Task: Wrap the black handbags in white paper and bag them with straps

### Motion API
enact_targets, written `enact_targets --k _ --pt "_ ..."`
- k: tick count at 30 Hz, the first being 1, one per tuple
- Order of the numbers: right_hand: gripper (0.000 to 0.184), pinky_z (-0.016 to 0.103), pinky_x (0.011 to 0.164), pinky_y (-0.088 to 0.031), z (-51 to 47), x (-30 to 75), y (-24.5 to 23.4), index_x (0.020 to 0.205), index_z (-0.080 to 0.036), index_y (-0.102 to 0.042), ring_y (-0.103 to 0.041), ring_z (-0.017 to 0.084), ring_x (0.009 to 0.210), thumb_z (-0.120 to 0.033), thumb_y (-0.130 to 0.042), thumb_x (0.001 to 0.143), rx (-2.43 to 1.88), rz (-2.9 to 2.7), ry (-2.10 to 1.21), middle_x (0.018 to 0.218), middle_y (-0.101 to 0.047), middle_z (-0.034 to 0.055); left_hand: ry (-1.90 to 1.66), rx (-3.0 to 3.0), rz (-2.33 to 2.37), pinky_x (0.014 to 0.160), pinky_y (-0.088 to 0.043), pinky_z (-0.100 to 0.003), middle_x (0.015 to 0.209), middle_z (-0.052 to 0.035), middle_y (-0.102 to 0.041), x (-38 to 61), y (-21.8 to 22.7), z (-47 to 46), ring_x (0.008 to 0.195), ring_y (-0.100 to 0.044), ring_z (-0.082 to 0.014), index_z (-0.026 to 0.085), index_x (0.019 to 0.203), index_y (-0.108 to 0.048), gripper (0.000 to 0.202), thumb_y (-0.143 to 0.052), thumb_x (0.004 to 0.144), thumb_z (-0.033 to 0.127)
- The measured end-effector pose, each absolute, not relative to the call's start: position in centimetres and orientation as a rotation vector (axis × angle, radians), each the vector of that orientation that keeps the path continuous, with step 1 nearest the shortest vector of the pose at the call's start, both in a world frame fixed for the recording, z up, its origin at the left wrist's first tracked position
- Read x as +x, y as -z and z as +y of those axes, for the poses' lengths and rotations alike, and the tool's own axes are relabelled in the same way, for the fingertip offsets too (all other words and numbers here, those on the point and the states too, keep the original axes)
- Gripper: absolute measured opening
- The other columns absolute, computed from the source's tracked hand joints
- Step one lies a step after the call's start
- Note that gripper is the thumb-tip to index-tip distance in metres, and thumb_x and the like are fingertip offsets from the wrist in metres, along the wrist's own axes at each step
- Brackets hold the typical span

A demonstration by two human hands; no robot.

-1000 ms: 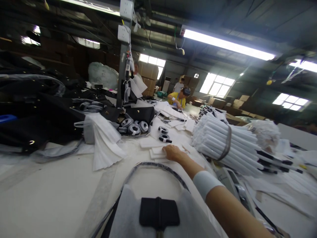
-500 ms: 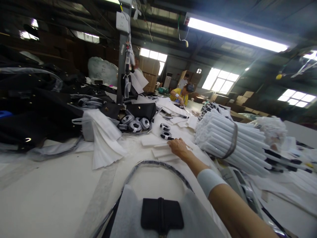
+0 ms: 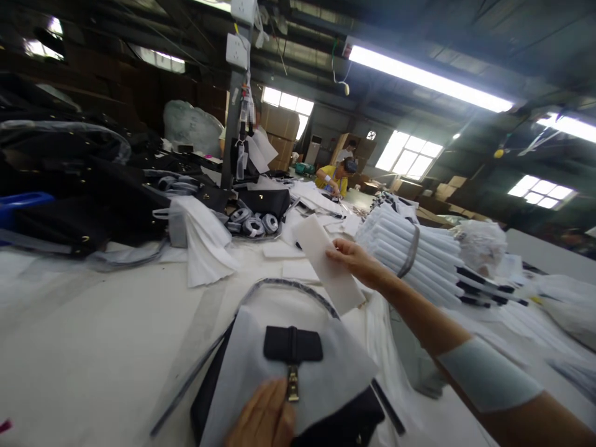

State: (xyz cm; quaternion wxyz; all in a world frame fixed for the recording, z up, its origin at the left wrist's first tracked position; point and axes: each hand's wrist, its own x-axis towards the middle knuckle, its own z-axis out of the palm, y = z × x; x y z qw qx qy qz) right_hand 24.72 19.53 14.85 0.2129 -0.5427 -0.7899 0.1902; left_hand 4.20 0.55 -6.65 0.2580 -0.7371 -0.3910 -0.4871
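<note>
My right hand (image 3: 354,259) is raised above the table, fingers closed on a white rectangular foam sheet (image 3: 329,264) that hangs tilted toward me. Below it lies a black handbag (image 3: 288,397) wrapped in white tissue, with a black clasp flap (image 3: 292,344) and a curved handle (image 3: 284,287). My left hand (image 3: 263,417) rests on the bag's front at the bottom edge, fingers flat on the tissue just beside the metal clasp. More white foam pieces (image 3: 298,271) lie on the table behind the bag.
A banded bundle of white rolled tubes (image 3: 410,251) lies to the right. Folded white sheets (image 3: 205,239), tape rolls (image 3: 254,223) and black bags (image 3: 84,211) crowd the left and back. A grey post (image 3: 231,124) rises from the table. A person in yellow (image 3: 333,177) works far behind.
My right hand has lifted a white foam sheet off the pile and drawn it back toward the bag. My left hand has come into view on the bag's front.
</note>
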Motion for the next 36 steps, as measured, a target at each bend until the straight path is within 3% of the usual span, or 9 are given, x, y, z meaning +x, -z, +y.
enact_targets --k 4,6,9,13,17,20,24,31,36 --pt "0.022 0.024 0.062 -0.041 12.3 21.4 -12.7 0.091 -0.020 -0.060 -0.059 0.016 0.068 -0.040 -0.051 0.092 -1.447 -2.344 -0.314 0.076 -0.066 0.0011 1.257 -2.145 -1.107 0.104 -0.047 -0.031 0.112 -0.0070 -0.072 3.8 5.5 -0.6 0.112 -0.064 -0.0168 0.018 0.103 -0.065 0.028 -0.040 0.094 0.008" --pt "0.019 0.026 0.068 -0.042 9.0 19.6 -11.2 0.100 -0.021 -0.063 -0.063 0.018 0.075 -0.034 -0.051 0.094 -1.437 -2.488 -0.188 0.084 -0.070 0.0039 1.156 -2.220 -1.126 0.100 -0.050 -0.033 0.116 -0.0079 -0.070 3.6 4.9 -1.0 0.113 -0.064 -0.0186 0.018 0.108 -0.064 0.029 -0.042 0.092 0.006" --pt "0.017 0.026 0.076 -0.044 5.6 18.7 -9.0 0.102 -0.022 -0.065 -0.066 0.020 0.087 -0.023 -0.051 0.092 -1.320 -2.753 -0.296 0.096 -0.072 0.0059 1.107 -2.226 -1.109 0.094 -0.054 -0.035 0.111 -0.0098 -0.071 3.4 4.5 -1.3 0.107 -0.066 -0.0203 0.016 0.110 -0.063 0.030 -0.041 0.093 0.006" --pt "0.034 0.028 0.086 -0.046 4.0 20.9 -7.9 0.120 -0.019 -0.058 -0.064 0.021 0.102 -0.013 -0.053 0.087 -1.156 -2.862 -0.434 0.114 -0.068 0.0097 1.055 -2.231 -1.161 0.089 -0.056 -0.035 0.111 -0.0103 -0.070 3.4 4.7 -1.4 0.104 -0.066 -0.0211 0.017 0.113 -0.062 0.030 -0.042 0.094 0.008" --pt "0.030 0.030 0.079 -0.049 3.9 22.6 -7.8 0.119 -0.017 -0.056 -0.067 0.022 0.090 -0.011 -0.045 0.092 -1.363 -2.740 -0.319 0.100 -0.071 0.0085 1.084 -2.205 -1.043 0.096 -0.053 -0.036 0.119 -0.0108 -0.067 3.0 4.8 -1.2 0.114 -0.061 -0.0216 0.017 0.115 -0.062 0.033 -0.040 0.093 0.006" --pt "0.029 0.031 0.085 -0.049 3.2 22.1 -7.0 0.112 -0.019 -0.060 -0.065 0.022 0.101 -0.007 -0.041 0.093 -1.394 -2.671 -0.128 0.111 -0.069 0.0088 1.113 -2.226 -1.044 0.088 -0.055 -0.033 0.108 -0.0102 -0.069 2.7 4.4 -1.2 0.099 -0.065 -0.0191 0.018 0.112 -0.063 0.029 -0.041 0.095 0.010" --pt "0.031 0.037 0.093 -0.049 1.2 21.0 -5.0 0.118 -0.016 -0.060 -0.061 0.027 0.111 -0.006 -0.046 0.092 -1.398 -2.710 0.140 0.125 -0.064 0.0131 1.118 -2.278 -1.077 0.072 -0.054 -0.029 0.086 -0.0066 -0.068 2.8 3.8 -1.5 0.072 -0.063 -0.0153 0.017 0.110 -0.064 0.028 -0.040 0.096 0.011" --pt "0.043 0.056 0.096 -0.047 -1.1 19.9 -0.9 0.129 -0.003 -0.053 -0.057 0.035 0.114 -0.007 -0.051 0.087 -1.436 -2.656 0.615 0.125 -0.061 0.0218 1.189 -2.289 -1.038 0.086 -0.047 -0.033 0.095 -0.0070 -0.070 2.6 3.6 -2.6 0.092 -0.063 -0.0189 0.015 0.107 -0.066 0.030 -0.037 0.099 0.015" --pt "0.043 0.056 0.097 -0.046 -1.3 20.1 -0.6 0.131 -0.006 -0.053 -0.057 0.034 0.116 -0.009 -0.051 0.088 -1.421 -2.634 0.607 0.127 -0.061 0.0203 1.238 -2.196 -1.022 0.109 -0.035 -0.041 0.108 -0.0054 -0.071 2.7 2.7 -3.0 0.117 -0.058 -0.0204 0.020 0.103 -0.068 0.027 -0.041 0.099 0.017"
